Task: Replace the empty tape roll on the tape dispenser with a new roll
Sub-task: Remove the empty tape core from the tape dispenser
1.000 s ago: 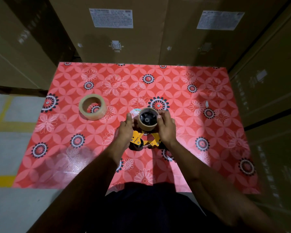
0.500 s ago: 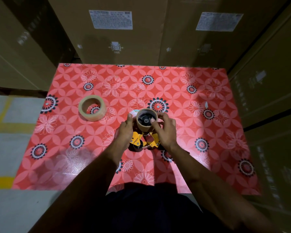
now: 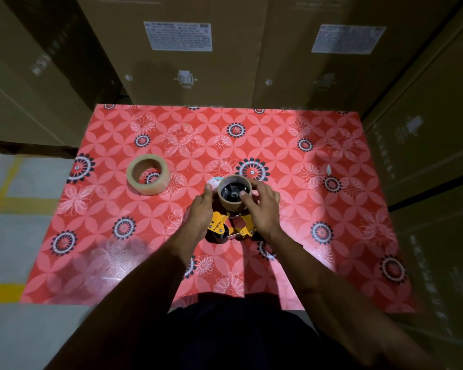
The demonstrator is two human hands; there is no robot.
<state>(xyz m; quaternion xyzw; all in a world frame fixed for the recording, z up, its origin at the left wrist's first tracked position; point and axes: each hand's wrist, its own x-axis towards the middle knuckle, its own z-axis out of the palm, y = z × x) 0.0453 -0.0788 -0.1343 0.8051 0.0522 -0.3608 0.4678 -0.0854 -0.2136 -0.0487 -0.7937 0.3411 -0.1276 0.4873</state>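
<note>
Head view: the empty tape roll [image 3: 235,193] is seated on the yellow tape dispenser [image 3: 231,226], mid-table.

It is gripped by the left hand [image 3: 201,212] and right hand [image 3: 262,208]; the new roll [image 3: 148,174] lies apart on the red floral table [image 3: 318,236].

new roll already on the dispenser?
No, the new tape roll lies alone on the table, left of the dispenser, which carries the empty core.

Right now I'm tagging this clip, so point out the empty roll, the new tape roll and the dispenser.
empty roll [image 3: 231,205]: head view, its cardboard outer wall.
new tape roll [image 3: 155,186]: head view, near side wall of the ring.
dispenser [image 3: 217,226]: head view, its yellow side plate.
</note>
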